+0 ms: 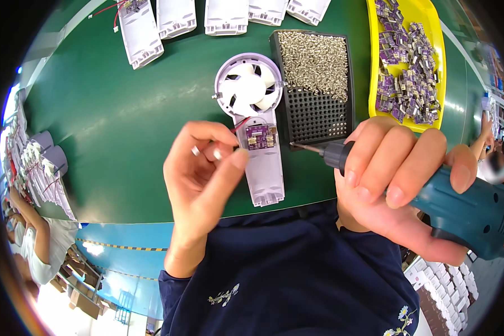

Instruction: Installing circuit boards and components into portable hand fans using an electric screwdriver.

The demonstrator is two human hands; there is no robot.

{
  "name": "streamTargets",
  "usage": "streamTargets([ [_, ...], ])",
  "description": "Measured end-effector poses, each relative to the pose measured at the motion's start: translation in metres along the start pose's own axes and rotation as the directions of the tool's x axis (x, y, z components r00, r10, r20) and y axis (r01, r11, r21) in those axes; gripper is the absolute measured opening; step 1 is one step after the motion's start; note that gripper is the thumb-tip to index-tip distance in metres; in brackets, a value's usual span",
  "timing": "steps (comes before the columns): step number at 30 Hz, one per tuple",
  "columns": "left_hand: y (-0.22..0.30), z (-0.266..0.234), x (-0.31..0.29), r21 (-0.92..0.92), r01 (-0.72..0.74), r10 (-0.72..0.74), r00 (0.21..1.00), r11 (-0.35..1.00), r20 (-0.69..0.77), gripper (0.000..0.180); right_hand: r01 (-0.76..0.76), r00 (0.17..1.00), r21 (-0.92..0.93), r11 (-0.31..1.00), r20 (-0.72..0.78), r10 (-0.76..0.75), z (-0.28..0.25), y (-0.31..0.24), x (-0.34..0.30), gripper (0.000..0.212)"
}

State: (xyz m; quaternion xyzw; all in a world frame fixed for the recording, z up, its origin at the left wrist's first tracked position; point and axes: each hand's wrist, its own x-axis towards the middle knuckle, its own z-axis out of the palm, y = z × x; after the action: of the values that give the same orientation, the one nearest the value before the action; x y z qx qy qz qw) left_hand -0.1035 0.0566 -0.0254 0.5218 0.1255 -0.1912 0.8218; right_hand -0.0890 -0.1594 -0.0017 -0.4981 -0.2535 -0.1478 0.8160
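A white handheld fan housing (pixel 265 176) lies on the green table, with its round fan head (pixel 247 87) pointing away from me. A small purple circuit board (pixel 261 138) sits in its handle. My left hand (pixel 199 173) is beside the board, thumb and forefinger closed on the fan's red and black wire (pixel 240 124). White connector ends show among its fingers. In my right hand (pixel 400 179) is a teal electric screwdriver (pixel 459 207), held sideways. Its bit reaches the near left corner of a black perforated screw tray (pixel 311 134); whether it carries a screw is too small to tell.
Silver screws (pixel 313 61) heap over the tray's far part. A yellow bin (pixel 373 84) of purple circuit boards stands to its right. Several white housings (pixel 227 17) line the far side. More fan parts (pixel 45 168) lie at the left edge, near another person's arm (pixel 33 215).
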Motion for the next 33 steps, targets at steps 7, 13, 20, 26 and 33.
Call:
streamTargets([
  [7,-0.005,-0.009,0.011,0.646,-0.499,0.460,0.853,0.577,0.247,0.020,-0.014,0.996,-0.088,0.996,0.088,0.022,-0.003,-0.004,0.005,0.079],
  [13,-0.007,-0.008,0.013,0.686,-0.534,0.507,0.818,0.495,0.271,0.019,-0.069,0.994,-0.128,0.989,0.074,0.079,-0.008,-0.012,0.004,0.079],
  [20,-0.008,-0.010,0.012,0.724,-0.577,0.494,0.787,0.378,0.370,0.032,-0.064,0.998,-0.117,0.991,-0.020,0.062,0.004,-0.010,0.002,0.079],
  [26,-0.006,-0.005,0.013,0.727,-0.564,0.461,0.804,0.392,0.375,0.039,-0.099,0.995,-0.129,0.987,-0.032,0.095,0.006,-0.012,0.003,0.077],
  [33,-0.003,-0.002,0.011,0.755,-0.513,0.431,0.838,0.408,0.336,0.038,-0.090,0.992,-0.118,0.989,0.075,0.099,-0.011,-0.010,0.005,0.078],
])
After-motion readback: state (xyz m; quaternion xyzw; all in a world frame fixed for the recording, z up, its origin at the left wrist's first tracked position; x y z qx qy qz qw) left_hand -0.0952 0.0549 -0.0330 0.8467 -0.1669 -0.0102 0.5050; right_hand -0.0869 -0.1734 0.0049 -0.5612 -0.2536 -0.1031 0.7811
